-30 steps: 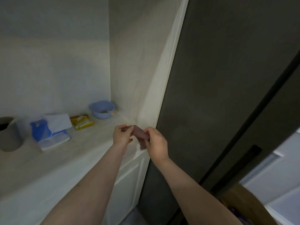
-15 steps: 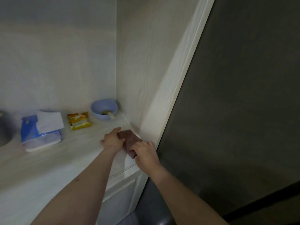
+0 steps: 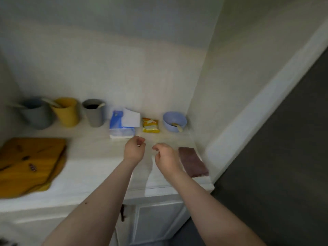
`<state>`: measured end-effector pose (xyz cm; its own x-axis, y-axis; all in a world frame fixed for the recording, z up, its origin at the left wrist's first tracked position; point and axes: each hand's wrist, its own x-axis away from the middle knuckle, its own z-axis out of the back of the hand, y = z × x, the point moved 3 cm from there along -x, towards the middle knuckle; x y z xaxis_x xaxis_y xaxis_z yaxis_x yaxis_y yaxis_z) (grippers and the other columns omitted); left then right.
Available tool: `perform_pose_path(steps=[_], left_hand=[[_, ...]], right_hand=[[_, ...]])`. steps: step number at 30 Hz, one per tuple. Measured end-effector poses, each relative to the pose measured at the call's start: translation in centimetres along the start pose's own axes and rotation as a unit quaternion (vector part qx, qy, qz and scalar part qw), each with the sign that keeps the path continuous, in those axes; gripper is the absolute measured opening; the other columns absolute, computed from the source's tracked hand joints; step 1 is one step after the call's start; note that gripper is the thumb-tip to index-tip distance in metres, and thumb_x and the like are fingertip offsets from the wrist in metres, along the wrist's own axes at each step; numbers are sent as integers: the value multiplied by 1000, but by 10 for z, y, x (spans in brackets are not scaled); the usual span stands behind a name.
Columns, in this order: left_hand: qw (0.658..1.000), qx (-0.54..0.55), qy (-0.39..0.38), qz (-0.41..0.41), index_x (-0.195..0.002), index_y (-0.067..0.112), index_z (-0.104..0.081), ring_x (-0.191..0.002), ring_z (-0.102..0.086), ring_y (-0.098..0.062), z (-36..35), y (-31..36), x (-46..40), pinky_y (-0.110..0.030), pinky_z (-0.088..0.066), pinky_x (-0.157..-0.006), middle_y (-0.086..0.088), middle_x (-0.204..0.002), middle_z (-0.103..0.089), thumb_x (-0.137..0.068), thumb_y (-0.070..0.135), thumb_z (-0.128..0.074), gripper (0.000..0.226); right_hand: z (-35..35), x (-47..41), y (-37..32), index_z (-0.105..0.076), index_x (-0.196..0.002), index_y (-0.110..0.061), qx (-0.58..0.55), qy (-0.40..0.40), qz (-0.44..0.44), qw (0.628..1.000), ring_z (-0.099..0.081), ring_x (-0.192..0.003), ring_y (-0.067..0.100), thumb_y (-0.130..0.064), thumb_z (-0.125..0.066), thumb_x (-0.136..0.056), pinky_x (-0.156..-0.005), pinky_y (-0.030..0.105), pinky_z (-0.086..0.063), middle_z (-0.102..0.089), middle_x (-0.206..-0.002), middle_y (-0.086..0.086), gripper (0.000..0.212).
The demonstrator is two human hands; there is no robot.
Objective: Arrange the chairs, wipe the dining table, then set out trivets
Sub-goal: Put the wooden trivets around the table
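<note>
A folded dark brown cloth point(image 3: 193, 161) lies flat on the pale countertop point(image 3: 99, 167), at its right end beside the side wall. My right hand point(image 3: 166, 155) hovers just left of the cloth with loosely curled fingers and holds nothing. My left hand point(image 3: 135, 148) hangs a little further left, also loosely curled and empty. A stack of yellow wooden boards point(image 3: 28, 166), possibly trivets, sits at the left end of the counter.
Along the back wall stand a grey-blue cup point(image 3: 36, 112), a yellow cup point(image 3: 66, 111) and a grey cup point(image 3: 94, 111), then a blue tissue pack point(image 3: 122, 124), a yellow snack packet point(image 3: 150, 125) and a blue bowl point(image 3: 174, 121). A dark tall panel point(image 3: 284, 157) rises at the right.
Both hands let go of the brown cloth, which now lies on the counter's right end. The hands moved left, away from it. The view swung left, revealing cups and boards.
</note>
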<state>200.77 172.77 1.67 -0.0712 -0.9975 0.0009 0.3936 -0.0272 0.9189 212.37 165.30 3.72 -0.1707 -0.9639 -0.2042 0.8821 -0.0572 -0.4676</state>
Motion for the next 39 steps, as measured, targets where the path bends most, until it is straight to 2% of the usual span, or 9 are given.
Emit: perform_pose_path(steps=[5,13,19,24,27,30,32,36,39], left_hand=[[991,-28,117,51,-103,1,-65,-100,-61,-31,110,-36,5,-28,-44,-84,-16,-105,-67,-86,2,-56,19],[944,-97,274,155,-117,6,-57,-115,-51,-35,261,-84,25,-40,-43,-96,-16,-119,-60,-87,10,-55,31],[925,-225,225,206,-133,0,-40,-130,-33,-36,316,-119,22,-41,-31,-107,-21,-138,-41,-89,13,-50,47],[911,-332,167,180,-134,6,-40,-129,-33,-33,308,-132,19,-39,-30,-105,-15,-140,-39,-93,25,-46,46],[906,-360,161,152,-141,6,-33,-132,-29,-33,302,-142,21,-41,-24,-109,-16,-146,-31,-97,33,-39,51],[909,-365,150,137,-147,9,-23,-139,-20,-31,302,-153,24,-41,-15,-115,-14,-153,-21,-100,39,-33,57],[912,-361,144,129,-149,10,-20,-141,-17,-31,303,-157,25,-40,-12,-117,-13,-155,-18,-100,40,-31,58],[913,-366,146,104,-149,9,-21,-141,-18,-30,302,-157,32,-39,-9,-117,-14,-155,-20,-101,39,-30,57],[917,-359,157,75,-142,2,-37,-135,-31,-36,303,-156,41,-44,-18,-114,-21,-147,-35,-99,36,-37,55]], right_hand=[[-56,-19,-92,-66,-114,-14,-46,-65,57,995,-60,-108,25,-2,-49,-81,-92,33,-47,-65,-118,7,39],[-134,-32,-211,-59,-123,-11,-138,-165,60,975,-58,-111,25,-4,-49,-87,-95,28,-45,-59,-125,9,39],[-169,-37,-254,-43,-139,-8,-199,-207,-66,956,-52,-121,27,-13,-51,-92,-95,25,-41,-51,-134,12,48],[-181,-36,-268,-49,-125,-8,-231,-192,-192,934,-58,-110,33,-21,-53,-87,-91,36,-50,-59,-123,15,40],[-179,-38,-274,-47,-124,-3,-308,-190,-281,889,-61,-105,33,-17,-54,-84,-89,42,-54,-59,-120,17,42],[-176,-43,-274,-53,-111,1,-408,-184,-348,824,-63,-102,34,-5,-55,-87,-85,42,-54,-62,-112,19,25],[-174,-43,-273,-58,-107,-1,-436,-203,-372,794,-66,-95,32,-1,-55,-88,-76,39,-56,-64,-106,19,19],[-169,-35,-269,-56,-90,-8,-418,-246,-401,777,-58,-64,19,-7,-55,-92,-32,15,-41,-61,-79,9,3],[-165,-29,-267,-53,-99,-12,-415,-278,-405,766,-55,-65,19,-11,-56,-94,-31,17,-43,-58,-78,8,6]])
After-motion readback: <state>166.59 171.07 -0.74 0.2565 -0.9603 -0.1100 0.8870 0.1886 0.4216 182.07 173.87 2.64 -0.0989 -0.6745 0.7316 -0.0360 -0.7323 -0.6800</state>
